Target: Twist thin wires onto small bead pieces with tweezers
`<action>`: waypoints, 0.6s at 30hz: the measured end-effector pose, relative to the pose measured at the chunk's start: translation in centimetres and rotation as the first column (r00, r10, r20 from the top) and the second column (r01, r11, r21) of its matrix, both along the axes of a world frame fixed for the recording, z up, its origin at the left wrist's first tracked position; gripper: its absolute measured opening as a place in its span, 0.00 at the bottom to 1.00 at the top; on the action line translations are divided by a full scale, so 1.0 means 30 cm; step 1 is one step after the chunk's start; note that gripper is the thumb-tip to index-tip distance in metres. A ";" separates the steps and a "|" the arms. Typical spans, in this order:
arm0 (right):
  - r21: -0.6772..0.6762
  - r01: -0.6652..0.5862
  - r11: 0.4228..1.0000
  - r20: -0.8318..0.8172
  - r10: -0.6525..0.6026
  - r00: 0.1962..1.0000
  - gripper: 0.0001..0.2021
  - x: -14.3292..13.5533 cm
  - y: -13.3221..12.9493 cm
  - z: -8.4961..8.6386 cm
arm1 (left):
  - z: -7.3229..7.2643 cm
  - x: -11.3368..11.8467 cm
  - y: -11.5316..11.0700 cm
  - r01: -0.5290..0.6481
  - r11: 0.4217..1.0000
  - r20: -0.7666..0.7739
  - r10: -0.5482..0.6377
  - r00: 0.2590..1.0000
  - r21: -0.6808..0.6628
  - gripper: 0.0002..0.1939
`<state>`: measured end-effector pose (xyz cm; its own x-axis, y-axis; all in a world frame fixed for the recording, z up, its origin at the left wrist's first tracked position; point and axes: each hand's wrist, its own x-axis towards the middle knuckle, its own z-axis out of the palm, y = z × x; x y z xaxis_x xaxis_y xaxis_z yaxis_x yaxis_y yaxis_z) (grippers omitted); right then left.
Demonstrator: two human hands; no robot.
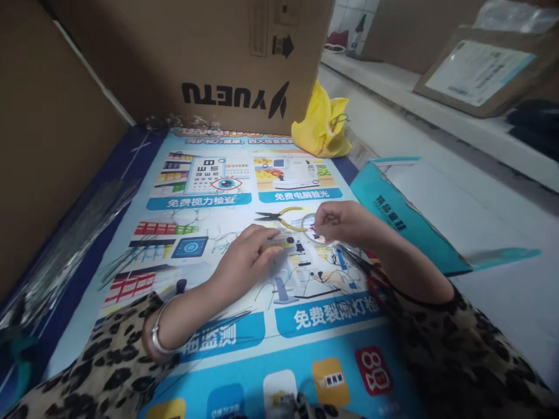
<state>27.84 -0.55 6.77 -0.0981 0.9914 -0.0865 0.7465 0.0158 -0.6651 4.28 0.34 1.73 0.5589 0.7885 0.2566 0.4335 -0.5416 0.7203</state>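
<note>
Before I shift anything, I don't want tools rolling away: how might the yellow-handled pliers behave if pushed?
The yellow-handled pliers are probably stiff and fairly heavy for their size, judging by the dark, metal-looking jaws. Lying flat with handles spread, they would likely slide across the printed sheet rather than roll. Pushed on one handle, they may pivot.

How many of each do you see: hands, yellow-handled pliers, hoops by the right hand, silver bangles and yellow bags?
Hands: 2 (left hand, right hand)
Yellow-handled pliers: 1
Hoop by the right hand: 1
Silver bangle: 1
Yellow bag: 1
Total: 6
</note>
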 end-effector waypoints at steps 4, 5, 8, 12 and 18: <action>0.043 -0.132 0.990 0.063 0.129 0.990 0.03 -0.097 -0.035 -0.007 | 0.022 -0.010 0.005 0.038 0.999 -0.010 -0.037 0.999 0.012 0.12; 0.058 -0.146 0.988 0.079 0.141 0.987 0.03 -0.110 -0.041 -0.009 | 0.024 -0.012 0.006 0.038 0.999 -0.030 -0.038 0.999 0.000 0.11; 0.119 -0.161 0.980 0.141 0.144 0.979 0.05 -0.130 -0.050 -0.021 | 0.027 -0.016 0.012 0.004 0.998 -0.046 -0.007 0.999 -0.063 0.08; 0.126 -0.086 0.988 0.041 0.082 0.996 0.07 -0.155 -0.055 -0.055 | 0.020 -0.015 0.020 -0.024 0.946 0.090 0.055 0.994 -0.324 0.07; -0.150 -0.037 0.988 -0.420 -0.030 0.907 0.08 -0.205 -0.054 -0.107 | 0.009 -0.008 0.024 0.080 0.726 0.273 0.153 0.950 -0.683 0.08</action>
